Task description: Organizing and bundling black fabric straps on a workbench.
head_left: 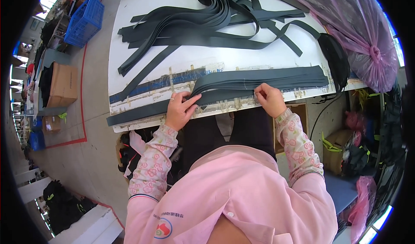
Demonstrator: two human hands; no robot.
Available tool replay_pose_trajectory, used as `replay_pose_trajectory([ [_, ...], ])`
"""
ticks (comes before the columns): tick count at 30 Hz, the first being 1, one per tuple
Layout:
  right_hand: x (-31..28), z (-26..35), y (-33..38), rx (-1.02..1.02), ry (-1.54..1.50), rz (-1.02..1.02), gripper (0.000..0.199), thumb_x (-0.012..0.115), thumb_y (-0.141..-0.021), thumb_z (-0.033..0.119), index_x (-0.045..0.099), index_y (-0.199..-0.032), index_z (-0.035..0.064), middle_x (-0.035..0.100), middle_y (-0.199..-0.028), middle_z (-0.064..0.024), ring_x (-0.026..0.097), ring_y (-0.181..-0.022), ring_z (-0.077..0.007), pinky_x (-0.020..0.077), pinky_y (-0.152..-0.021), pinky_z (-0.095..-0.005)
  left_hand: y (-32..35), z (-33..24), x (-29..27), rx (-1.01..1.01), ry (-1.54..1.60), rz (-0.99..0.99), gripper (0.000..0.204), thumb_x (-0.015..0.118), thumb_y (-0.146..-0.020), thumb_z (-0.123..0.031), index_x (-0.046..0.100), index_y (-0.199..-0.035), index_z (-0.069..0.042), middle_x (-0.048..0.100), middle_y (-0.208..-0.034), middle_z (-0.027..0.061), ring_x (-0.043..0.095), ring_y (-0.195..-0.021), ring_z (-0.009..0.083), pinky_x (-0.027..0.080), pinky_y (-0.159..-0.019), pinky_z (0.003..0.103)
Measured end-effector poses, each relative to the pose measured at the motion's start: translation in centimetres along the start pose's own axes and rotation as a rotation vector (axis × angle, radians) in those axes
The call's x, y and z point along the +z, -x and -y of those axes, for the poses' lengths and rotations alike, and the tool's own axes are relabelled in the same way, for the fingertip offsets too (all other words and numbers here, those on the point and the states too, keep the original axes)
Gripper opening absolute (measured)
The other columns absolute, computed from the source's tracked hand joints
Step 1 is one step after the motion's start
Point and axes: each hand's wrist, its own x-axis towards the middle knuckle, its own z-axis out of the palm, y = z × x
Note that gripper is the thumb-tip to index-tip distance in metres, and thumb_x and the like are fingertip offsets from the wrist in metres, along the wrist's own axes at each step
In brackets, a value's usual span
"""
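A stack of long dark grey-green webbing strips (285,77) lies along the near edge of the white table. My left hand (178,113) is closed on the left, bending end of these strips, with thumb and fingers pinching there; a ring shows on one finger. From under that hand a single strip (138,112) runs left past the table corner. At the stack's near edge my right hand (270,101) is closed in a pinch with its fingertips against the strips. Whatever lies between those fingertips is too small to make out.
A loose heap of similar strips (190,26) covers the far part of the white table (129,62). A black pouch-like object (335,56) with a cord hangs at the right edge beside a pink plastic bag (371,49). Left on the floor are a blue crate (85,21) and a cardboard box (62,85).
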Motion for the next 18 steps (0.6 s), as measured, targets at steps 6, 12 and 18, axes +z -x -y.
replay_pose_trajectory([
  [6,0.8,-0.1,-0.1,-0.048,0.068,-0.053,0.007,0.065,-0.082,0.004,0.065,-0.089,0.0015,0.066,-0.072,-0.0137,0.066,-0.065,-0.0265,0.0514,-0.061,-0.034,0.1,0.0,0.0,-0.015,-0.005,0.011,0.044,0.076,-0.075,-0.012,0.072,-0.117,-0.022,0.059,-0.101,0.0069,0.054,-0.086,0.0244,0.048,-0.077,0.036],
  [12,-0.2,0.4,-0.8,0.031,0.037,0.09,0.008,0.064,-0.082,0.004,0.067,-0.089,0.0018,0.066,-0.071,-0.0128,0.066,-0.065,-0.0231,0.0511,-0.062,-0.0321,0.3,0.1,-0.1,-0.026,-0.008,-0.003,0.042,0.076,-0.075,-0.012,0.072,-0.116,-0.022,0.059,-0.099,0.0062,0.054,-0.084,0.0247,0.048,-0.076,0.036],
  [18,-0.1,0.8,0.2,0.071,-0.239,0.099,0.01,0.064,-0.085,0.008,0.068,-0.091,0.001,0.066,-0.072,-0.008,0.062,-0.063,-0.0145,0.0502,-0.061,-0.0288,-0.6,-0.3,0.2,0.006,-0.005,-0.019,0.04,0.073,-0.078,-0.007,0.073,-0.115,-0.022,0.059,-0.098,0.007,0.053,-0.082,0.0241,0.047,-0.073,0.035],
])
